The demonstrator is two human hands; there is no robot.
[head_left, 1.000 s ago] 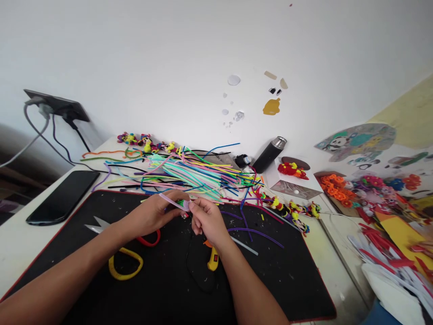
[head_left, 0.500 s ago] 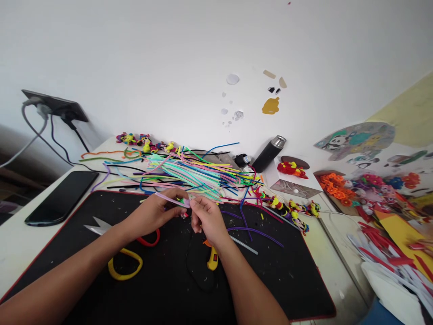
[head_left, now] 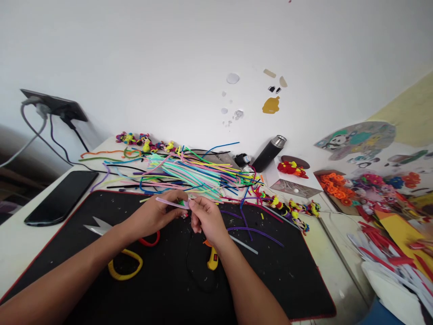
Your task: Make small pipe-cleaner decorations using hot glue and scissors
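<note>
A lilac pipe cleaner runs between my two hands above the black mat. My left hand is closed around it, with its free end sticking out to the left. The fingertips of my right hand pinch its other end. A small green and red piece peeks out between the hands, mostly hidden by fingers. Scissors with a yellow and a red handle lie partly under my left forearm. A yellow glue gun with a black cord rests beside my right wrist.
Behind my hands is a heap of coloured pipe cleaners. A phone lies at left. A black flask and a white box stand at back right. Small pipe-cleaner figures lie near the mat's right edge.
The lilac pipe cleaner's free end has dipped slightly, and my left fingers have shifted a little around it. My right hand has hardly moved.
</note>
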